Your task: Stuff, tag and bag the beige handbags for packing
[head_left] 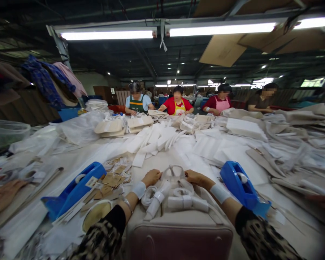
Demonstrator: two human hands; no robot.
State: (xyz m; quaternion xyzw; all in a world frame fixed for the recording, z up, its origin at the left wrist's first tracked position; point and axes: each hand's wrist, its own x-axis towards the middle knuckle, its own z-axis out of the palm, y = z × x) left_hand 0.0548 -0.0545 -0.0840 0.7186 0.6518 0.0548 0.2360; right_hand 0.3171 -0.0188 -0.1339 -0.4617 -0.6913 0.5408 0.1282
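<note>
A cream handbag (178, 216) lies in front of me, its dark-looking base (178, 242) towards me. Its upright handle (173, 168) stands between my hands. My left hand (152, 177) has its fingers closed at the handle's left side, and my right hand (196, 178) is closed on the bag at the right side; the fingertips are partly hidden. White-wrapped strap parts (188, 203) and a coiled white strap (149, 196) rest on the bag. Both my wrists carry a pale wide band.
Blue tape dispensers stand left (76, 187) and right (239, 184) of the bag. Brown paper tags (116, 175) and a tape roll (97, 215) lie at left. White foam sheets (159, 137) and bag pieces cover the far table. Co-workers sit opposite; another person's hands (5, 195) show at left.
</note>
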